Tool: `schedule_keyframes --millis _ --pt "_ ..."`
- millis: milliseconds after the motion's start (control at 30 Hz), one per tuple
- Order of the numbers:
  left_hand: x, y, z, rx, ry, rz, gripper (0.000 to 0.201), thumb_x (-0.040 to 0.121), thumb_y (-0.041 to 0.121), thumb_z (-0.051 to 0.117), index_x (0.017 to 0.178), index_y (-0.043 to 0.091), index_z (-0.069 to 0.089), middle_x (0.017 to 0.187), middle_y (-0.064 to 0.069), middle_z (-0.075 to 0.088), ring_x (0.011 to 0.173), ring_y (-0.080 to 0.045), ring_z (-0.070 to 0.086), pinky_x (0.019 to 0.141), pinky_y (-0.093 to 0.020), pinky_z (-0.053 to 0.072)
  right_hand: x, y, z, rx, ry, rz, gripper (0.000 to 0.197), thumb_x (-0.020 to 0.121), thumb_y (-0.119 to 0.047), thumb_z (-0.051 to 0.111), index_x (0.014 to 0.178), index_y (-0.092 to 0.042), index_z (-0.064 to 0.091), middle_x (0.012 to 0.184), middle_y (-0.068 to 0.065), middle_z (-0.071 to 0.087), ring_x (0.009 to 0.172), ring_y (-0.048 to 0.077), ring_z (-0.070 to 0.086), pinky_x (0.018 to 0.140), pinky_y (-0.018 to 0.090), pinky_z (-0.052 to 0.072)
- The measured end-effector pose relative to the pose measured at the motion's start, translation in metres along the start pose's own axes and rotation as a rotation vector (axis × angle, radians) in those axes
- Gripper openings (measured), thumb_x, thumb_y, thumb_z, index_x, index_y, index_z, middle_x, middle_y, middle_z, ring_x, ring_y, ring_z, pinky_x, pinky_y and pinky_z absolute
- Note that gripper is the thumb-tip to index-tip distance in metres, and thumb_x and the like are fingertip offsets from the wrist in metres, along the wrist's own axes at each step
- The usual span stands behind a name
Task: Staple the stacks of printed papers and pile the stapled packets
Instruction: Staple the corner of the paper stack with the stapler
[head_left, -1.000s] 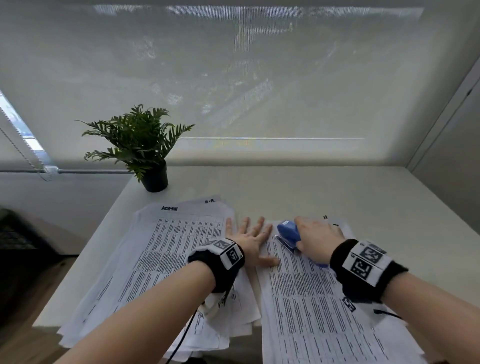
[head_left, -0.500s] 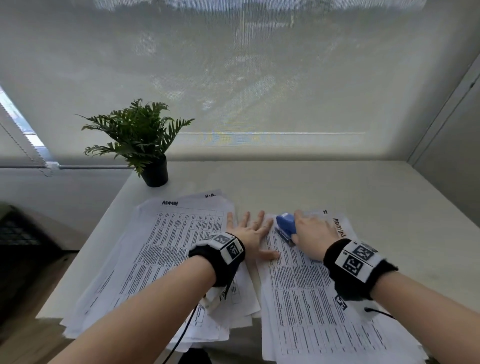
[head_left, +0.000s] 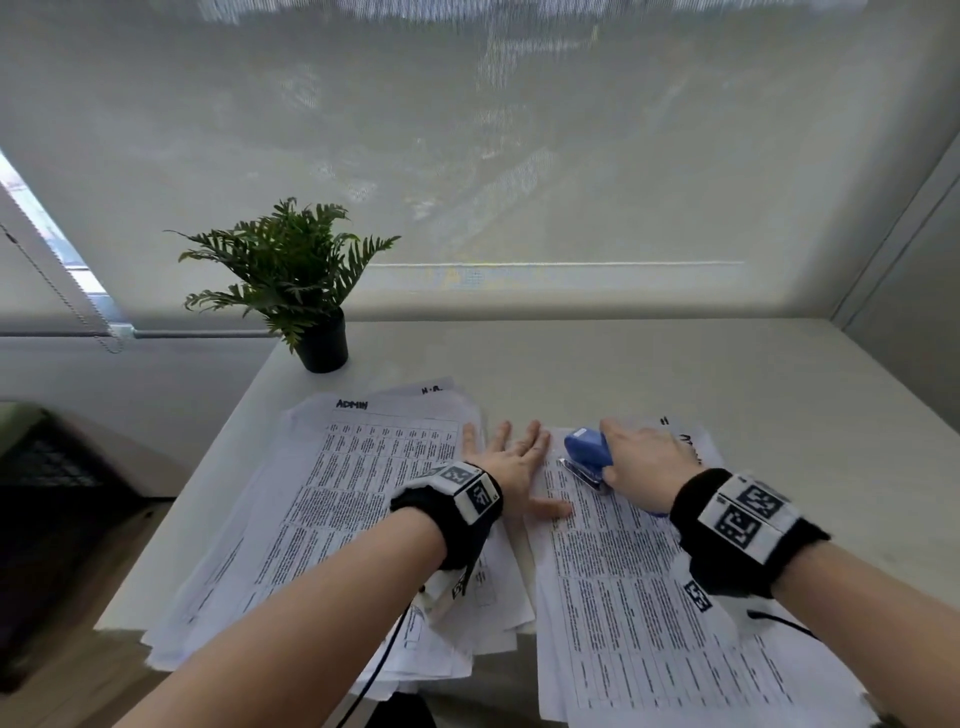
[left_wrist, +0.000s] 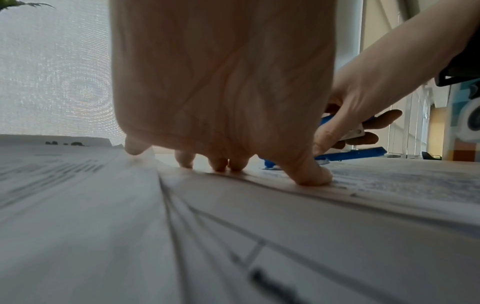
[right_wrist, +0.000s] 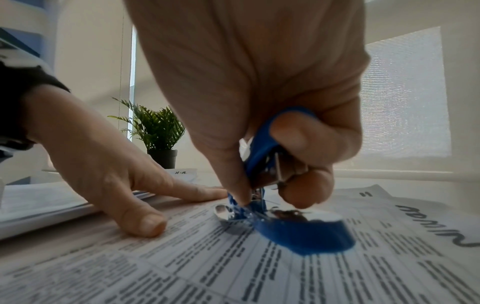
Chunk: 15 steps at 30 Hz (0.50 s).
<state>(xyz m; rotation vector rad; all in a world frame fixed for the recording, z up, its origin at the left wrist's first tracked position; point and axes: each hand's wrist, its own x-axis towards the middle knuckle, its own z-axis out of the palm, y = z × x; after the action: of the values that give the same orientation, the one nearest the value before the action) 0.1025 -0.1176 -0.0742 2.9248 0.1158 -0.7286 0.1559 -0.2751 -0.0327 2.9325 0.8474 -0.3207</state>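
The blue stapler (head_left: 587, 457) is gripped by the right hand (head_left: 641, 467); the right-hand stack (head_left: 649, 613) is pinned by the flat, spread left hand (head_left: 511, 465). Corners are best squared before pressing.

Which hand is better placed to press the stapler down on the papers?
Right. The right hand already grips the stapler on the papers; the left hand lies flat beside it.
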Motion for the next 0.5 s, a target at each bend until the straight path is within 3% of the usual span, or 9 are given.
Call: schedule_keyframes --millis 200,367,500 --pt "-0.0018 0.0018 -0.0006 0.003 0.010 0.003 0.101 0.080 0.077 0.036 0.149 0.027 -0.017 0.157 0.011 -0.022 0.147 -0.025 -0.016 0.110 -0.059 -0.017 0.0039 -0.0031 -0.0014 0.015 0.003 0.008 0.027 0.092 -0.019 0.045 0.118 -0.014 0.045 0.118 0.011 0.059 0.106 0.030 0.059 0.081 0.035 0.045" --pt "-0.0033 0.0034 -0.0012 0.003 0.010 0.003 0.102 0.080 0.077 0.037 0.149 0.026 -0.018 0.157 0.009 -0.022 0.147 -0.026 -0.016 0.109 -0.059 -0.018 0.0007 -0.0036 0.0056 0.006 0.085 0.001 0.024 0.091 -0.018 0.046 0.115 -0.015 0.046 0.112 0.010 0.062 0.098 0.029 0.061 0.076 0.033 0.046" --pt "-0.0025 0.0033 -0.0016 0.001 -0.003 0.004 0.102 0.080 0.077 0.037 0.149 0.026 -0.018 0.157 0.009 -0.023 0.146 -0.026 -0.017 0.110 -0.059 -0.017 0.0030 -0.0021 0.0012 0.042 0.017 0.008 0.024 0.091 -0.018 0.046 0.115 -0.015 0.046 0.112 0.010 0.061 0.097 0.029 0.058 0.076 0.033 0.042"
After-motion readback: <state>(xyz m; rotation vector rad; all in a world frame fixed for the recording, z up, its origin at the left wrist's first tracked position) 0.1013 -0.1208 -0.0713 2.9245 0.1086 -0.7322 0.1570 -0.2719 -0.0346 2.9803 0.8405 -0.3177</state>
